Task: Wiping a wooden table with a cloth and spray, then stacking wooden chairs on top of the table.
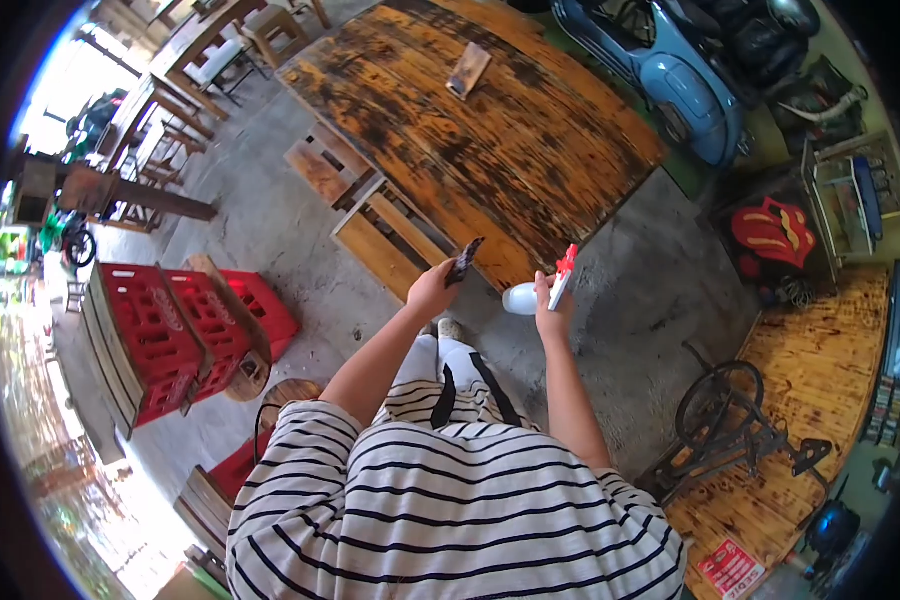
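My left hand [431, 289] is closed around a dark patterned cloth [465, 262], whose end sticks out up and to the right. In my right hand [553, 304] is a white spray bottle with a red trigger head [568, 261]; its pale rounded body [521, 298] points left. Both hands are held in front of me, near the close corner of a worn wooden table [495, 142]. On the table's far part lies a small wooden block or box [469, 70]. The fingers partly hide both held things.
Wooden stools [379, 251] stand against the table's left side. Red plastic crates [184, 322] with wooden boards are at left. At right are a blue scooter [694, 105], a black case with a red tongue picture [776, 232], and an old black wheel-and-pedal frame [727, 420] by a wooden surface [817, 345].
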`<act>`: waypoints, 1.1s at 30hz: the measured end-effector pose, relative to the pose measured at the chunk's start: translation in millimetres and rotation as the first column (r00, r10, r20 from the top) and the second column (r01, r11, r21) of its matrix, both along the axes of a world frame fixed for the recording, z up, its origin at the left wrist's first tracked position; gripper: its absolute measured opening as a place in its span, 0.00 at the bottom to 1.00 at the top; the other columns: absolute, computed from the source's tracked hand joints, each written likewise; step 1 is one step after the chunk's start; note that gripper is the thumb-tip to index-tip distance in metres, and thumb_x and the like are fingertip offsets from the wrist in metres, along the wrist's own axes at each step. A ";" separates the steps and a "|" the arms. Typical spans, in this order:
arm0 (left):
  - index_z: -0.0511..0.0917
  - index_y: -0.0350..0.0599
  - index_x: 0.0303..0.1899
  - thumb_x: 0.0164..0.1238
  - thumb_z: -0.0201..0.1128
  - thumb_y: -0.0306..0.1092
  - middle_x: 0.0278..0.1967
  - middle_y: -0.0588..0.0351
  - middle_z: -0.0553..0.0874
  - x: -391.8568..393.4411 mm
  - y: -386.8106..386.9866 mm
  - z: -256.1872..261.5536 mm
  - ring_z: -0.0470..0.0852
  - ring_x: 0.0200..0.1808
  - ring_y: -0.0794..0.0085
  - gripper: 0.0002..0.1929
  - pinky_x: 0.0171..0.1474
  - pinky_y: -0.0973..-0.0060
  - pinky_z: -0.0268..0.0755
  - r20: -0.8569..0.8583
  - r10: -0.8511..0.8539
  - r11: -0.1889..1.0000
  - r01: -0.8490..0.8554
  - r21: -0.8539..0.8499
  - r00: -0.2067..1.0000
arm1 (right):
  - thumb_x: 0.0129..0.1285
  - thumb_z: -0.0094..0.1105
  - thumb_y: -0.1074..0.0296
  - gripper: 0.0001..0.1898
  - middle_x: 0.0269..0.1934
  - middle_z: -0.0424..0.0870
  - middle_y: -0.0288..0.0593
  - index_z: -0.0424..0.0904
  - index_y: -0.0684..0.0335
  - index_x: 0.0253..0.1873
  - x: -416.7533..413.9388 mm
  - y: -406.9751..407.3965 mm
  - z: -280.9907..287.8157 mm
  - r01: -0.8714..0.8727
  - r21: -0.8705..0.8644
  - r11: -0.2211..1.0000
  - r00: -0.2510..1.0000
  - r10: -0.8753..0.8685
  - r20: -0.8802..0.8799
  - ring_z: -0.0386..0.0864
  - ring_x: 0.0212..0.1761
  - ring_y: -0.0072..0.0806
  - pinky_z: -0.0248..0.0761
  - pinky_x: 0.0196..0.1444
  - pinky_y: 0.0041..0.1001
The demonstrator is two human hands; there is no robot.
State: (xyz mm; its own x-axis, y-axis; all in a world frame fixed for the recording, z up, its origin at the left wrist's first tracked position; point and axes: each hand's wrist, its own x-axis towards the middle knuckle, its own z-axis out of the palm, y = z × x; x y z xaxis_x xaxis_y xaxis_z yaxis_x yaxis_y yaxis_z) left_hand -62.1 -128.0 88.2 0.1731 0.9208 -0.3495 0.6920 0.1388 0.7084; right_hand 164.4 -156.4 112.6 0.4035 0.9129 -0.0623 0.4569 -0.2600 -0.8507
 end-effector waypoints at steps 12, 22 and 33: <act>0.62 0.50 0.63 0.58 0.59 0.43 0.64 0.49 0.59 126.5 21.9 -38.4 0.65 0.59 0.52 0.31 0.53 0.64 0.71 -0.373 -0.480 0.877 0.446 -0.179 0.794 | 0.62 0.56 0.53 0.20 0.21 0.76 0.50 0.72 0.68 0.28 75.1 92.0 -17.1 0.156 0.090 0.984 0.987 -0.159 0.033 0.75 0.25 0.42 0.66 0.31 0.36; 0.59 0.50 0.64 0.54 0.60 0.31 0.61 0.44 0.59 129.7 2.1 -82.9 0.70 0.52 0.51 0.33 0.48 0.65 0.75 -0.361 -0.370 0.906 0.419 0.062 0.856 | 0.56 0.63 0.53 0.19 0.22 0.75 0.47 0.69 0.64 0.28 72.1 127.6 -23.4 0.211 0.050 0.976 0.968 -0.216 0.127 0.75 0.27 0.41 0.67 0.33 0.34; 0.58 0.50 0.65 0.55 0.60 0.33 0.61 0.46 0.58 146.8 6.2 -62.9 0.71 0.53 0.51 0.33 0.48 0.63 0.74 -0.061 -0.107 0.994 0.107 0.008 0.992 | 0.53 0.66 0.56 0.25 0.44 0.73 0.52 0.70 0.67 0.49 79.7 98.8 -58.4 0.074 0.167 0.983 0.986 -0.097 0.133 0.74 0.45 0.38 0.68 0.47 0.32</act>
State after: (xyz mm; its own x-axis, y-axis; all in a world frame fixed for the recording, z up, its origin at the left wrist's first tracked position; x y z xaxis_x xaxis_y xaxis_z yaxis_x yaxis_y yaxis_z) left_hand 84.7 -121.8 25.3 0.2497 0.9022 -0.3518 0.7441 0.0537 0.6659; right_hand 244.1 -57.5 54.2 0.4744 0.8682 0.1457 0.5567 -0.1677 -0.8136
